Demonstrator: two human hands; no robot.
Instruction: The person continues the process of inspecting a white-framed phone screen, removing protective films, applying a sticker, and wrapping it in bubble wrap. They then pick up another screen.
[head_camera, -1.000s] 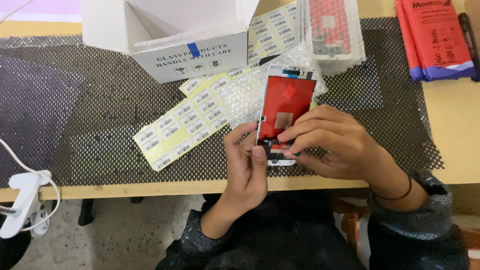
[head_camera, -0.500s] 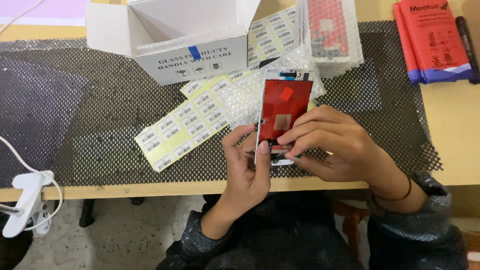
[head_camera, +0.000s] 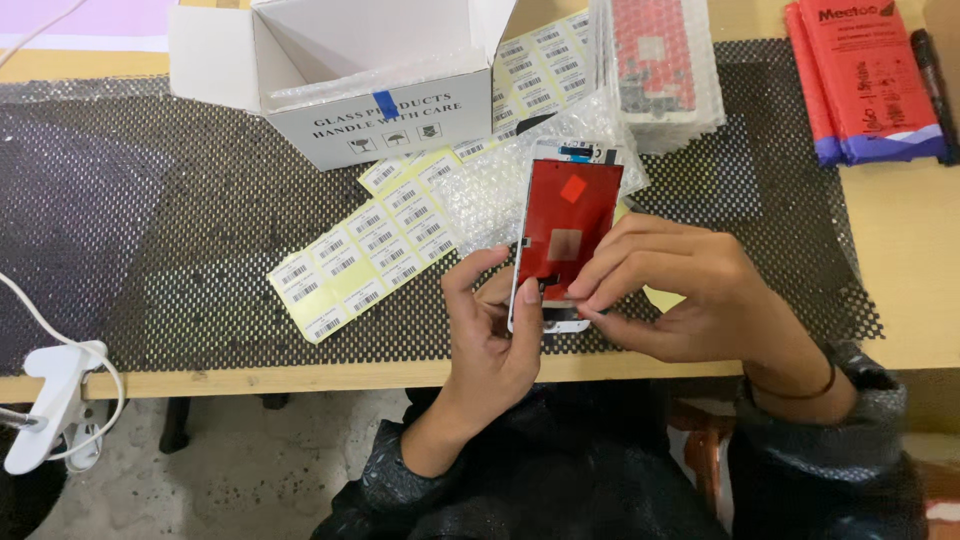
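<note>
A phone screen panel (head_camera: 565, 215) with a white frame and a red film on its face is held upright over the near table edge. My left hand (head_camera: 490, 335) grips its lower left side, thumb on the edge. My right hand (head_camera: 680, 290) pinches the lower right part of the panel, fingertips on the red film. A small red tab sits near the panel's top. Behind it lies a sheet of bubble wrap (head_camera: 500, 185).
A yellow sheet of barcode stickers (head_camera: 365, 250) lies on the black mesh mat (head_camera: 180, 230). An open white cardboard box (head_camera: 350, 80) stands at the back. A bubble-wrapped stack of panels (head_camera: 660, 65) and red packets (head_camera: 865, 80) lie back right. A white clamp (head_camera: 55, 400) grips the front edge.
The panel and both hands stay in the same grip; my right fingers have shifted slightly along the panel's lower edge.
</note>
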